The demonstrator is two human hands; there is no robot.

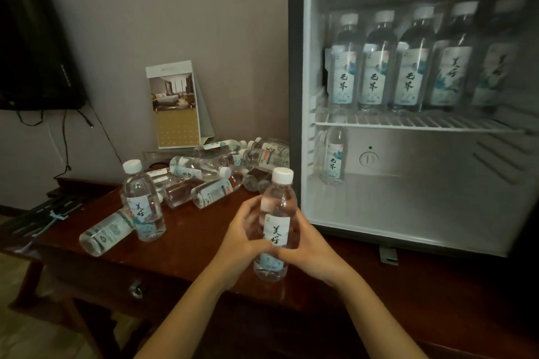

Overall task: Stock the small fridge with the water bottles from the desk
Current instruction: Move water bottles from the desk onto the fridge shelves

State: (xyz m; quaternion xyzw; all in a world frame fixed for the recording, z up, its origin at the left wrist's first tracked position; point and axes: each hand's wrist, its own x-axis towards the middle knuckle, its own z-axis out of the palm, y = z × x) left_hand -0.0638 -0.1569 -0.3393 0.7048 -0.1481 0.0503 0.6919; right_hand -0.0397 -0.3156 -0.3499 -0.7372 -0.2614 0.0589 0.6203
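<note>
In the head view, you hold a clear plastic water bottle with a white cap and a pale printed label upright just above the dark wooden surface, in front of the open small grey fridge. Your left hand and right hand both curl around its middle, so each grip is closed on the bottle at the label. It looks full, so expect a modest, steady weight. The thin walls will likely give if you squeeze, and the smooth label may slide. Take it around the body below the shoulder, where one hand should do. The white wire shelf already carries a row of matching bottles. A single bottle stands at the left of the lower compartment, beside open floor. More bottles lie heaped on the surface, near one standing upright.
</note>
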